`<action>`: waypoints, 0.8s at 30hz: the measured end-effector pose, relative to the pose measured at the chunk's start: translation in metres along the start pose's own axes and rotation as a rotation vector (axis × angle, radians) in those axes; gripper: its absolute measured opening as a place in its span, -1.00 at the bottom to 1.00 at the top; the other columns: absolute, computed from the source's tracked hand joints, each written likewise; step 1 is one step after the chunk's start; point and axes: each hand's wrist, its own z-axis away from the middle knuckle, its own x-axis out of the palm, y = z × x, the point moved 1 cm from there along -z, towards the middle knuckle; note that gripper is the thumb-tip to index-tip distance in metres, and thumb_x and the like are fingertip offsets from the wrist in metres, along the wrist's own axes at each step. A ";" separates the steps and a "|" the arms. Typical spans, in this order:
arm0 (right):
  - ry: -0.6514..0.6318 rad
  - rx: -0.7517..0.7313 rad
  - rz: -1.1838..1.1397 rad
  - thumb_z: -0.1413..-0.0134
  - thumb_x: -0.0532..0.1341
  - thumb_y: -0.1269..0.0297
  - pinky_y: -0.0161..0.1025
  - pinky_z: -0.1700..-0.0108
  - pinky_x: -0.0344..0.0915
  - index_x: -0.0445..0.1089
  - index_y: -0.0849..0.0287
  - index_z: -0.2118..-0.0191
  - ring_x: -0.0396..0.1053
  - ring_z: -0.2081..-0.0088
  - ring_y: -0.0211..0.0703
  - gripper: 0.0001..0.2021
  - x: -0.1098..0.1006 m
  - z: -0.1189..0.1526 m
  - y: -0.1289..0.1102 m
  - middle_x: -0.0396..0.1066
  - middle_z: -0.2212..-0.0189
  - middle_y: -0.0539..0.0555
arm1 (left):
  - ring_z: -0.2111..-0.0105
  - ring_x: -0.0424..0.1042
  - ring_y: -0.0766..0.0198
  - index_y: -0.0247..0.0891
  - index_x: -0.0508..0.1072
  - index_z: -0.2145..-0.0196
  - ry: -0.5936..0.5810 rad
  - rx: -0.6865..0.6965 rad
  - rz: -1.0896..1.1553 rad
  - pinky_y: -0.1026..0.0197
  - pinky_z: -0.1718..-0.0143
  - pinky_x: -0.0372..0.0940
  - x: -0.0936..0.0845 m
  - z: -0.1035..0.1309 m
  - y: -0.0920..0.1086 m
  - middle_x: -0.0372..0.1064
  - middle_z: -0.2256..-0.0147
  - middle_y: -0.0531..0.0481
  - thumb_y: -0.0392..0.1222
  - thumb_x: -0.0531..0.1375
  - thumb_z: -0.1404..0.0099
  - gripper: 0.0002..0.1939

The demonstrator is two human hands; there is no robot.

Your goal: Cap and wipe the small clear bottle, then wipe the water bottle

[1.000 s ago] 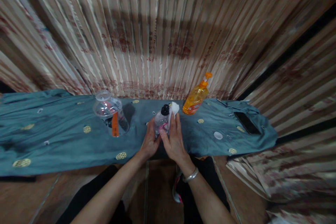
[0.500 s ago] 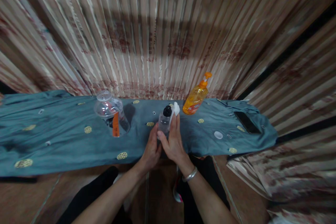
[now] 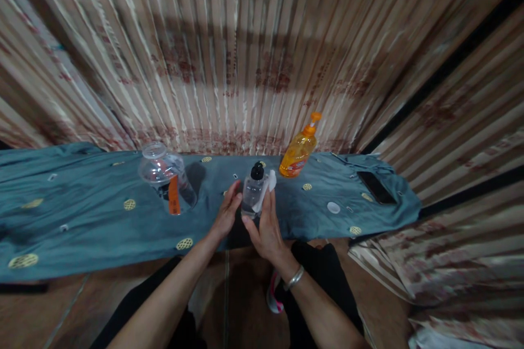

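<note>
A small clear bottle with a black cap is upright over the front part of the cloth-covered table. My right hand holds it from the right and below, with a white tissue pressed between the fingers and the bottle's side. Just left of the bottle is my left hand, its fingers apart and a small gap between them and the bottle. Further left stands a large clear plastic bottle with an orange label. An orange pump bottle stands behind and to the right.
A blue-green patterned cloth covers the long narrow table. On its right part lie a black phone and a small round white lid. A pleated curtain hangs behind the table.
My left hand has come off the small bottle and moved a little left. My right hand keeps hold of the bottle and tissue. The whole view has shifted slightly.
</note>
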 end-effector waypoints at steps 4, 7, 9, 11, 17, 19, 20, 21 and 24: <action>0.024 0.053 -0.137 -0.48 0.10 -0.10 0.24 -0.55 0.06 -0.26 0.18 -0.63 -0.08 -0.60 0.17 -0.14 -0.012 -0.022 0.001 -0.08 -0.60 0.35 | -0.51 0.15 -0.05 -0.04 0.26 -0.46 -0.069 0.040 -0.028 -0.14 -0.53 0.04 0.014 0.004 -0.007 0.14 -0.53 -0.09 0.21 0.25 -0.38 -0.22; 0.000 0.058 -0.259 -0.52 0.01 -0.15 0.14 -0.53 0.12 -0.05 0.17 -0.60 0.11 -0.55 0.08 -0.25 -0.021 -0.039 0.002 0.12 -0.54 0.30 | -0.43 0.28 -0.06 -0.07 0.23 -0.48 -0.055 0.063 -0.051 -0.18 -0.50 0.09 0.015 0.003 -0.009 0.29 -0.44 -0.16 0.16 0.30 -0.34 -0.16; -0.004 0.060 -0.285 -0.51 0.00 -0.17 0.12 -0.52 0.15 0.03 0.16 -0.58 0.16 -0.53 0.07 -0.26 -0.025 -0.046 0.002 0.17 -0.53 0.27 | -0.31 0.42 -0.06 -0.06 0.23 -0.47 -0.052 0.060 -0.027 -0.21 -0.41 0.23 0.011 -0.002 -0.007 0.43 -0.31 -0.17 0.11 0.35 -0.30 -0.14; -0.002 0.056 -0.279 -0.51 0.01 -0.18 0.12 -0.51 0.17 0.06 0.14 -0.57 0.19 -0.51 0.07 -0.26 -0.028 -0.049 0.002 0.21 -0.51 0.24 | -0.26 0.45 -0.06 -0.01 0.30 -0.43 -0.040 0.051 -0.031 -0.23 -0.36 0.29 0.007 -0.009 -0.004 0.50 -0.22 -0.13 0.04 0.44 -0.21 -0.11; 0.031 0.025 -0.192 -0.52 0.03 -0.11 0.17 -0.52 0.15 0.02 0.11 -0.59 0.12 -0.54 0.10 -0.29 -0.033 -0.045 -0.006 0.15 -0.53 0.26 | -0.35 0.35 -0.14 -0.06 0.48 -0.26 -0.016 0.029 0.016 -0.21 -0.35 0.32 0.014 -0.020 -0.004 0.39 -0.31 -0.16 0.02 0.54 -0.04 -0.17; 0.036 0.010 -0.096 -0.50 0.07 -0.09 0.24 -0.53 0.10 -0.03 0.09 -0.60 -0.03 -0.59 0.15 -0.27 -0.030 -0.040 -0.011 0.05 -0.57 0.27 | -0.33 0.38 -0.15 -0.10 0.40 -0.30 -0.050 0.058 0.101 -0.17 -0.30 0.39 0.021 -0.020 -0.004 0.38 -0.32 -0.19 0.10 0.51 -0.08 -0.13; 0.033 -0.001 -0.049 -0.49 0.09 -0.08 0.28 -0.54 0.08 -0.07 0.08 -0.61 -0.09 -0.61 0.17 -0.25 -0.028 -0.037 -0.013 -0.01 -0.59 0.27 | -0.29 0.42 -0.14 -0.11 0.35 -0.32 -0.070 0.071 0.135 -0.15 -0.26 0.43 0.023 -0.019 -0.005 0.40 -0.30 -0.20 0.13 0.49 -0.10 -0.11; 0.029 -0.017 -0.008 -0.48 0.12 -0.06 0.31 -0.54 0.06 -0.12 0.07 -0.62 -0.14 -0.62 0.20 -0.22 -0.025 -0.033 -0.015 -0.06 -0.60 0.28 | -0.25 0.46 -0.14 -0.12 0.32 -0.33 -0.084 0.080 0.155 -0.13 -0.22 0.47 0.024 -0.019 -0.005 0.44 -0.26 -0.19 0.16 0.48 -0.12 -0.10; 0.006 -0.063 0.055 -0.45 0.17 -0.02 0.37 -0.54 0.03 -0.26 0.08 -0.64 -0.22 -0.63 0.27 -0.13 -0.014 -0.022 -0.017 -0.21 -0.63 0.30 | -0.16 0.50 -0.15 -0.16 0.29 -0.33 -0.050 0.112 0.088 -0.09 -0.13 0.51 0.022 -0.018 -0.009 0.48 -0.18 -0.18 0.16 0.47 -0.15 -0.11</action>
